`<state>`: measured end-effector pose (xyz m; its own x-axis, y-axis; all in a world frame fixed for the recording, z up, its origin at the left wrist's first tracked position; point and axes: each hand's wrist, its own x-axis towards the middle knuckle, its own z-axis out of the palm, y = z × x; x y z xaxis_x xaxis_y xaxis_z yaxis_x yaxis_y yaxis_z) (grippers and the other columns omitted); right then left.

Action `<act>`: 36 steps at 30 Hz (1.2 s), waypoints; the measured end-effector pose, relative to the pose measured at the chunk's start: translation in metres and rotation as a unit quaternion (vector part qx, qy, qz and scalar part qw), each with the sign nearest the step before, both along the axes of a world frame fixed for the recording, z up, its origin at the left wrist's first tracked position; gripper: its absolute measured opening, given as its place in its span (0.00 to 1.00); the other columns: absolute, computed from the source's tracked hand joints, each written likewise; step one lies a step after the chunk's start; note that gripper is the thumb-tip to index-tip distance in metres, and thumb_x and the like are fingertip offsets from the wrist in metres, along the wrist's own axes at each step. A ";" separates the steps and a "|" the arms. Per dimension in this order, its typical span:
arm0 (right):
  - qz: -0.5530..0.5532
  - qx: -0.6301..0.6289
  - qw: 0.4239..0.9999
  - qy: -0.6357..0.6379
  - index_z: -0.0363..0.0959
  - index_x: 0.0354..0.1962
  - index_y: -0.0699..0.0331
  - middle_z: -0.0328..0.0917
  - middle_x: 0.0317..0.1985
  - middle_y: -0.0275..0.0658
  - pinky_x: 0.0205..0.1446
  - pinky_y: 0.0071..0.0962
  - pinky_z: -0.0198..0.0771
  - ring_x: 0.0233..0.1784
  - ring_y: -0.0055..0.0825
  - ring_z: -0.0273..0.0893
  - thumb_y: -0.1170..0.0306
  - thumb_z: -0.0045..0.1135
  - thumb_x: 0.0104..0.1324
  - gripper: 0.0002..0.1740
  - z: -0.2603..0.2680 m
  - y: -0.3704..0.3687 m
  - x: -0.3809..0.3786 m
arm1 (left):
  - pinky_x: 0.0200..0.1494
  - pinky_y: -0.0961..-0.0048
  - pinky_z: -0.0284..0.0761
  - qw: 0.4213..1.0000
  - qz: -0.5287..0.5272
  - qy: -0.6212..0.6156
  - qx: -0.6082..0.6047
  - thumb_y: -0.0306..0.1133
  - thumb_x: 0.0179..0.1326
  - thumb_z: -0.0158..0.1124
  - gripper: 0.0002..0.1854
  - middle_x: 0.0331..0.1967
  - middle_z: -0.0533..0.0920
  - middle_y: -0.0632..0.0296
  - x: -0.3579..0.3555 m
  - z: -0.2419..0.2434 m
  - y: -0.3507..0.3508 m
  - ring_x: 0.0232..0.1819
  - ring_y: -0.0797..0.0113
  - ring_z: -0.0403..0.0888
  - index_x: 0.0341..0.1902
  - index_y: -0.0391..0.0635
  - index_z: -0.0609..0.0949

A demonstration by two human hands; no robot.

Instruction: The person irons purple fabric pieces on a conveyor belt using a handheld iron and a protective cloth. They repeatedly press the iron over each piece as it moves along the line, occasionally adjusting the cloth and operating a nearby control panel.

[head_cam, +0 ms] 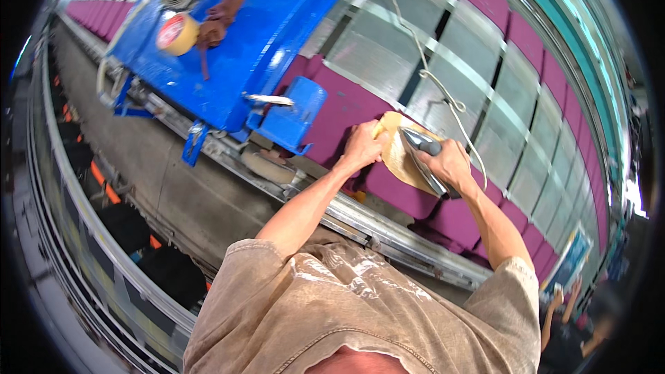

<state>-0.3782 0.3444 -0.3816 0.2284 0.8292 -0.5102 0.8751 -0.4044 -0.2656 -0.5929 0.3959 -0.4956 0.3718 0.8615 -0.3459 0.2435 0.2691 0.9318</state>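
Note:
My right hand [451,163] grips the handle of a dark grey electric iron [413,138]. The iron rests on a tan sheet [393,153], whether paper or cloth I cannot tell. At the sheet's left edge, my left hand [364,141] pinches it with bent fingers. Sheet and iron lie over a purple pad [340,109], one of a row of purple-ended panels with grey metallic middles. A pale cord [439,83] runs over the panels and drops beside my right hand. Fingers and handle hide part of the iron.
Left of my hands stands a blue machine housing [228,62] carrying a tape roll [179,34] and a brown cloth or glove [215,26]. A blue bracket [291,114] juts toward the pad. A metal rail [374,228] runs before my body. Another person [566,332] is at lower right.

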 end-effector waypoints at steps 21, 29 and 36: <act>-0.002 -0.065 0.997 -0.033 0.89 0.40 0.60 0.88 0.30 0.48 0.48 0.43 0.82 0.35 0.47 0.88 0.44 0.69 0.61 0.27 -0.016 -0.001 0.006 | 0.29 0.61 0.81 0.999 -0.014 0.027 -0.017 0.35 0.74 0.64 0.12 0.25 0.85 0.49 -0.001 0.008 -0.006 0.24 0.55 0.88 0.43 0.36 0.82; 0.005 -0.071 0.997 -0.033 0.89 0.38 0.60 0.88 0.28 0.47 0.44 0.41 0.82 0.31 0.47 0.87 0.45 0.69 0.61 0.25 -0.015 -0.003 0.005 | 0.26 0.69 0.81 0.999 0.001 0.027 0.027 0.33 0.75 0.64 0.12 0.24 0.83 0.58 0.000 -0.005 -0.017 0.20 0.67 0.86 0.44 0.34 0.82; -0.010 -0.091 0.995 -0.034 0.88 0.34 0.66 0.86 0.27 0.52 0.46 0.45 0.83 0.34 0.52 0.88 0.43 0.68 0.60 0.30 -0.008 0.005 0.004 | 0.22 0.68 0.80 1.000 0.002 0.020 -0.019 0.33 0.75 0.63 0.12 0.22 0.82 0.57 0.004 0.015 -0.008 0.19 0.66 0.86 0.40 0.34 0.82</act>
<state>-0.3744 0.3497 -0.3895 0.2835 0.7194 -0.6341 0.8799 -0.4581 -0.1264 -0.5885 0.3880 -0.4805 0.3535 0.8490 -0.3927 0.2799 0.3045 0.9104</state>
